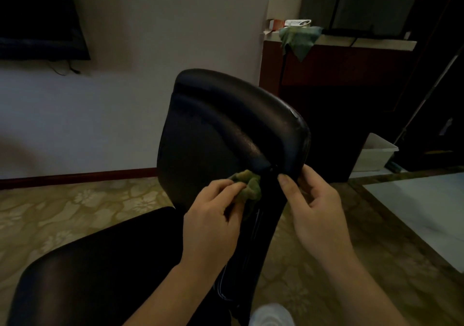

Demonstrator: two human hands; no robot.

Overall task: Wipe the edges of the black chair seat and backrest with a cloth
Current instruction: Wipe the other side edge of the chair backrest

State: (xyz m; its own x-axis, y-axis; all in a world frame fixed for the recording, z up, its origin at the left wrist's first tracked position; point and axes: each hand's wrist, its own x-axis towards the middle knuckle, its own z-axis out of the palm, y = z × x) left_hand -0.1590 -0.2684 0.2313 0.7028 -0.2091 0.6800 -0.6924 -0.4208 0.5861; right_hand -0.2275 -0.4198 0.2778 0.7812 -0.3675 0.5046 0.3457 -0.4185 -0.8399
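The black chair's backrest point(221, 124) stands tilted in the middle of the view, its seat point(100, 270) spreading to the lower left. My left hand point(213, 222) grips a bunched green cloth point(247, 185) and presses it against the backrest's lower rear edge, beside the black support spine point(261, 225). My right hand point(316, 212) holds the backrest's lower right edge, thumb on the near side and fingers curled behind it.
A second green cloth point(298, 40) hangs off a dark wooden counter point(351, 62) at the back right. A white bin point(376, 153) sits on the floor beside it. A patterned carpet point(62, 207) covers the floor. A wall-mounted screen point(37, 16) hangs top left.
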